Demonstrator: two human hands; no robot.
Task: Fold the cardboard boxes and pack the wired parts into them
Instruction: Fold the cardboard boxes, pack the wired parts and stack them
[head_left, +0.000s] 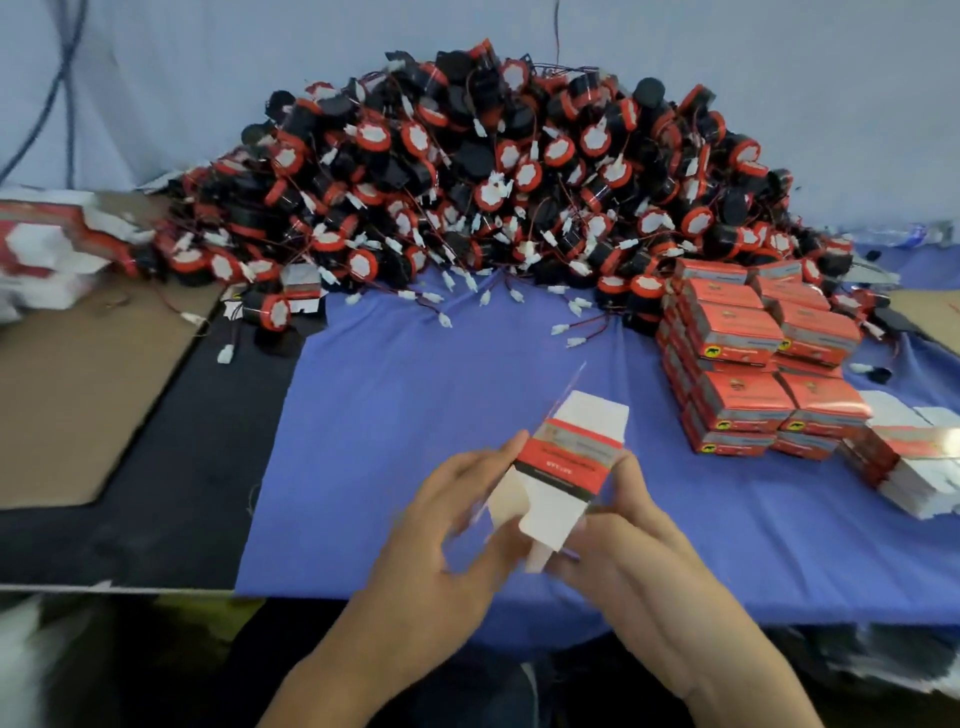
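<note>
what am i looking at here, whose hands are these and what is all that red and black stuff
No machine here: a person works with bare hands, filmed by one camera worn on the head, looking down. The left hand and right hand hold a half-folded cardboard box, red and white, above a blue cloth. Behind lies a big pile of wired parts, black and red with white plugs. At right stand closed boxes, stacked, with flat blanks beside them.

1. A blue-violet cloth (415, 441) covers the worktop's middle and right.
2. A flat brown cardboard sheet (78, 405) lies left, on the black worktop (197, 467).
3. Dark cables (62, 78) hang far left against a pale wall (779, 78).
</note>
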